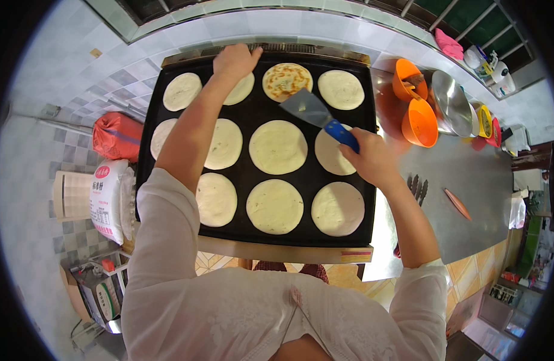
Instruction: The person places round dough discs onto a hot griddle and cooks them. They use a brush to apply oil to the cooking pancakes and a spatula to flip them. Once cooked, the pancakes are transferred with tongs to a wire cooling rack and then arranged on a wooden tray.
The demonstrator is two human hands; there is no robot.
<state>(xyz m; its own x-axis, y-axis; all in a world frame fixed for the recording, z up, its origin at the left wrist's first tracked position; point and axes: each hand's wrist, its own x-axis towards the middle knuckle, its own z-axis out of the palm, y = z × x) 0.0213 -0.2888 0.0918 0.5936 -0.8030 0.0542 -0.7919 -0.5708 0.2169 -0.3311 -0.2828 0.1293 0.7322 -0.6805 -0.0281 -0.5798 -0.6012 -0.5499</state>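
Several round, pale flatbreads (278, 147) lie in rows on a wide black griddle (309, 237). One flatbread (285, 82) in the far row has a browned, spotted top. My right hand (373, 157) grips the blue handle of a metal spatula (308, 108). The spatula's blade points up and left, with its tip close to the near edge of the browned flatbread; contact cannot be made out. At the griddle's far rim, my left hand (236, 62) has its fingers curled and its thumb out to the right. Its fingertips are hidden, and my forearm covers parts of the left-hand flatbreads.
On the metal counter (469, 204) at right stand two orange bowls (419, 123), a steel basin (450, 102) and a brown spindle-shaped rolling pin (457, 203). A red bag (116, 136) and a white sack (107, 201) crowd the griddle's left side. A tiled wall (229, 27) rises behind.
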